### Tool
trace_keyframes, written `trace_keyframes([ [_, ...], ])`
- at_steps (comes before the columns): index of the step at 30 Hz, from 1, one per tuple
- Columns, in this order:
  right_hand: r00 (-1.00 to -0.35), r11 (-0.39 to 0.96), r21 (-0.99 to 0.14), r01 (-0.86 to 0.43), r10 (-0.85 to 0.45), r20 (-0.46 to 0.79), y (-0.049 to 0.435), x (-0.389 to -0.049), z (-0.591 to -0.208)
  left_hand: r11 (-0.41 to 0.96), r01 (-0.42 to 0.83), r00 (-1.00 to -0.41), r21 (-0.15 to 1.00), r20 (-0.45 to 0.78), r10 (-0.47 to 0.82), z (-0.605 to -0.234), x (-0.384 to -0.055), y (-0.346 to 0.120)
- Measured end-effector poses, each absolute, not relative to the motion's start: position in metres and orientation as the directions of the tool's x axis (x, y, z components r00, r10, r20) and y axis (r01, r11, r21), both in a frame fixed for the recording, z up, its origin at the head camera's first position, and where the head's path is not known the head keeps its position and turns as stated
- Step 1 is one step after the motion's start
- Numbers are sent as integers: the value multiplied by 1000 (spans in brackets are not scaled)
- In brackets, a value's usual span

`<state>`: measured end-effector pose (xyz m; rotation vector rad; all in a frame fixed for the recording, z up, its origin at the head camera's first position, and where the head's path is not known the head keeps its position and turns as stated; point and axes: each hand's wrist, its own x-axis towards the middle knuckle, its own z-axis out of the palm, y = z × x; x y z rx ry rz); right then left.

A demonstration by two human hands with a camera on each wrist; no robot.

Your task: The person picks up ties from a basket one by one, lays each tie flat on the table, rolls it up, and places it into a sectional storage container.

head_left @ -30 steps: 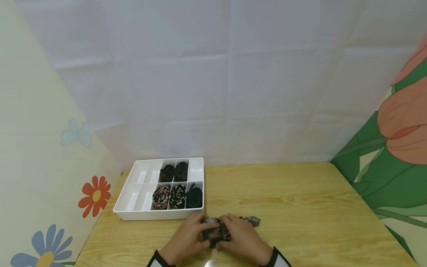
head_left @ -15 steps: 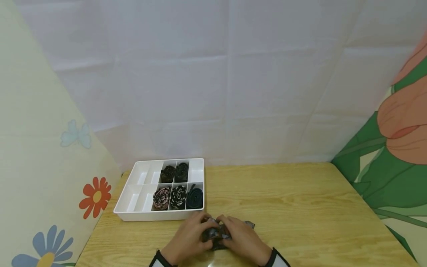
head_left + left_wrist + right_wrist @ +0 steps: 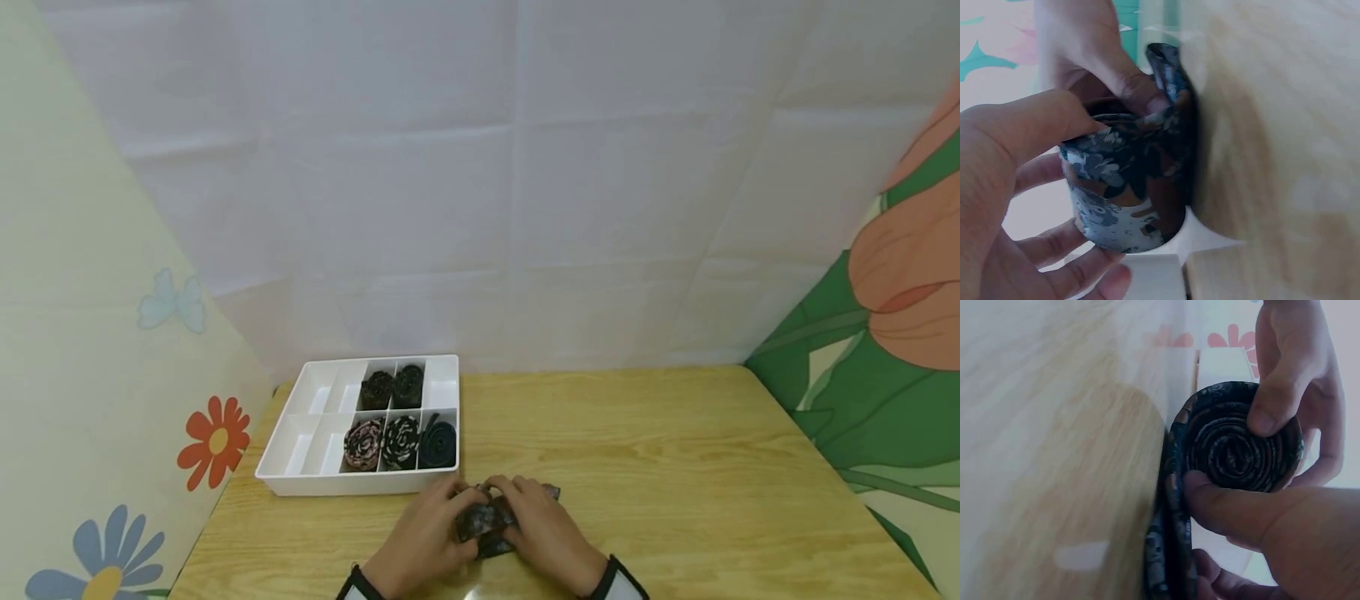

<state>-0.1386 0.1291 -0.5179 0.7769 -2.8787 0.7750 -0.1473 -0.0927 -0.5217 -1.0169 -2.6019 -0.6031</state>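
A dark necktie with a grey and brown flower pattern is rolled into a thick coil on the table, just in front of the tray. My left hand grips the coil from the left, thumb and fingers around it. From the other side, my right hand holds it, with its thumb on the spiral face in the right wrist view. That view shows the coil standing on edge, its flat loose tail running along the tabletop. In the head view the right hand hides most of the tail.
A white divided tray stands at the back left of the wooden table. Rolled ties fill several of its compartments; others are bare. A white sheet hangs behind, with printed panels at both sides.
The necktie's loose tail showing beyond my right hand has grown shorter and drawn leftward. Both hands stay on the coil, with the fingers shifting slightly. The tray has not moved.
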Motion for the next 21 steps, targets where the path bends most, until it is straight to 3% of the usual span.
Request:
trace_keyframes([
  [11,-886,742,-501,-446,-446,127,133,-143,-519,684,697,-705,215,383,597,-520,-151,-92],
  [21,-884,733,-518,-440,-454,108,138,-145,-523,643,696,-717,320,358,598,-523,-149,-92],
])
